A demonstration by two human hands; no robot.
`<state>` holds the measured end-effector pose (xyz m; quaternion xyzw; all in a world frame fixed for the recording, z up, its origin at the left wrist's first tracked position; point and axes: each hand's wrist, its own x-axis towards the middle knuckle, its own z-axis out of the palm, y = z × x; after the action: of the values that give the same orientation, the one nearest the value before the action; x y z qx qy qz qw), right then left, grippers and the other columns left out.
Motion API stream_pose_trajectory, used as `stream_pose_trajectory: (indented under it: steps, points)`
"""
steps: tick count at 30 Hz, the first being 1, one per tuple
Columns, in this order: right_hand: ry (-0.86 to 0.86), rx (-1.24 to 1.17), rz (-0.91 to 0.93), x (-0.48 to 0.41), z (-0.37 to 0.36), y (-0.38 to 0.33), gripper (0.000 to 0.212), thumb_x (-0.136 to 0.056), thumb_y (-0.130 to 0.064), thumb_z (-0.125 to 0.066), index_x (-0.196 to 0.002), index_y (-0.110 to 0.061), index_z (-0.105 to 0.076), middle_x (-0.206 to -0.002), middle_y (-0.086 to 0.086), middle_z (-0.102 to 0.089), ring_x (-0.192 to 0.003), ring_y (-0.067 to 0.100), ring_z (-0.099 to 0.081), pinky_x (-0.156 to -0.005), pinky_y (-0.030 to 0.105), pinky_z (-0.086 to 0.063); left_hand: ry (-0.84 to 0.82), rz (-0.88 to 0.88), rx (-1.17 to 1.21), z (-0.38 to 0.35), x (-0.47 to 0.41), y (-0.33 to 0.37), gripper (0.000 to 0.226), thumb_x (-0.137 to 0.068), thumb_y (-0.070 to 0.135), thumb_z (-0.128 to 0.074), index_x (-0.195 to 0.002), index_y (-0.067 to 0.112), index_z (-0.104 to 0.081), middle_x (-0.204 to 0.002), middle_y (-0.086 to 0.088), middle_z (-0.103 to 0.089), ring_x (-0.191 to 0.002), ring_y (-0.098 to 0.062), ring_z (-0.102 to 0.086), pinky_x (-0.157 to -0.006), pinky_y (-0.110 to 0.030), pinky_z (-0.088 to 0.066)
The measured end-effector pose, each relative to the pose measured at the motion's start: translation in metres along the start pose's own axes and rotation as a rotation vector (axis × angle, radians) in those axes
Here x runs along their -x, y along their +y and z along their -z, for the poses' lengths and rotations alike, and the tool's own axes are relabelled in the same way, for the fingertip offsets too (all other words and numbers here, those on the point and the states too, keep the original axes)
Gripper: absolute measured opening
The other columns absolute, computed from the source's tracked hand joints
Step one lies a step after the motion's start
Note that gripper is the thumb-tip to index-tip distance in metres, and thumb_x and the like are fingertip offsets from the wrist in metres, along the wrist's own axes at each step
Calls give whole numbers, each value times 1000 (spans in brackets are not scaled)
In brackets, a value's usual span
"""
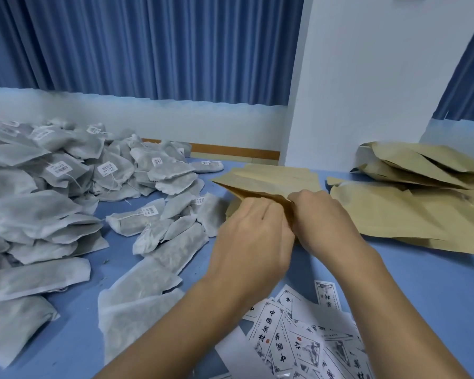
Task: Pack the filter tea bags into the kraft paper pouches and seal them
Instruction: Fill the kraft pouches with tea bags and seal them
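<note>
A kraft paper pouch [260, 184] is lifted above the middle of the blue table [422, 280], pointing away and left. My left hand [252, 233] and my right hand [323, 217] both grip its near end, fingers curled into the paper. The near end itself is hidden between my hands. Whether a tea bag is inside cannot be seen. A large heap of grey filter tea bags [55, 192] with strings and white tags covers the left of the table. More flat kraft pouches [394, 214] lie to the right.
A second pile of kraft pouches [422, 162] sits at the back right by a white pillar [367, 77]. White printed labels [298, 337] with black characters are scattered at the near edge under my forearms. Blue curtains hang behind.
</note>
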<state>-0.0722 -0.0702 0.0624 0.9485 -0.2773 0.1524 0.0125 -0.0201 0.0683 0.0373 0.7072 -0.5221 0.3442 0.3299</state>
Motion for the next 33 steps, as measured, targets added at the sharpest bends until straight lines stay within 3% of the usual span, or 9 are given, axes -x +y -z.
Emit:
stream_pose_trajectory:
  steps: [4, 9, 11, 15, 17, 20, 24, 28, 33]
  points:
    - [32, -36, 10, 1, 3, 0, 21, -75, 1, -47, -84, -17, -56, -79, 8, -58, -73, 31, -54, -55, 33, -38, -479, 234, -244, -13, -18, -4, 13, -99, 29, -41, -91, 20, -47, -104, -7, -65, -98, -30, -58, -68, -33, -28]
    - [174, -185, -3, 3, 13, -8, 33, -85, -5, -47, -110, -21, -64, -94, 15, -68, -84, 40, -56, -69, 39, -49, -891, 324, 6, -62, -53, -30, 29, -101, 28, -45, -127, 17, -53, -124, -9, -58, -120, -29, -52, -97, -34, -35]
    - [252, -214, -13, 3, 14, -10, 41, -84, -1, -43, -114, -22, -62, -88, 16, -66, -77, 39, -50, -66, 39, -46, -862, 441, 296, -79, -61, -49, 42, -106, 27, -40, -146, 14, -44, -153, -14, -41, -145, -28, -33, -120, -36, -21]
    - [325, -357, -64, 4, 9, -10, 68, -87, 4, -37, -143, -33, -48, -88, 14, -65, -76, 35, -47, -70, 38, -46, -787, 543, 500, -98, -72, -58, 49, -109, 28, -35, -152, 7, -36, -162, -14, -29, -151, -28, -24, -125, -38, -14]
    - [340, -479, -33, 3, 6, -6, 76, -87, 7, -35, -149, -36, -41, -106, 6, -66, -88, 28, -53, -83, 36, -48, -763, 491, 541, -102, -74, -47, 44, -109, 26, -33, -148, 9, -43, -156, -12, -40, -145, -28, -34, -120, -33, -22]
    - [341, -556, -78, 0, 0, 2, 74, -85, 7, -35, -147, -31, -48, -136, 7, -59, -119, 26, -54, -103, 31, -41, -584, 230, 258, -97, -67, -37, 32, -104, 28, -40, -131, 18, -55, -140, -7, -56, -131, -24, -48, -113, -33, -30]
    - [348, -498, -217, -3, -6, 17, 63, -85, 1, -40, -134, -31, -61, -126, 5, -66, -105, 25, -56, -81, 24, -36, -436, 12, 125, -68, -31, -9, 12, -88, 22, -52, -90, 13, -60, -91, -14, -69, -84, -40, -64, -65, -39, -41]
    - [351, -460, -218, -6, -3, 25, 66, -83, 6, -36, -131, -29, -64, -128, 5, -67, -115, 29, -58, -91, 31, -45, -143, -168, 348, -42, 23, 5, 17, -93, 11, -55, -89, 3, -69, -85, -8, -67, -75, -27, -59, -68, -35, -49]
    - [298, -387, -239, -6, -7, 20, 68, -85, 4, -36, -134, -35, -61, -126, 12, -64, -108, 37, -57, -87, 36, -46, -758, -216, 347, -39, 60, 15, 47, -97, 46, -58, -132, 14, -58, -130, -1, -59, -121, -20, -52, -101, -37, -45]
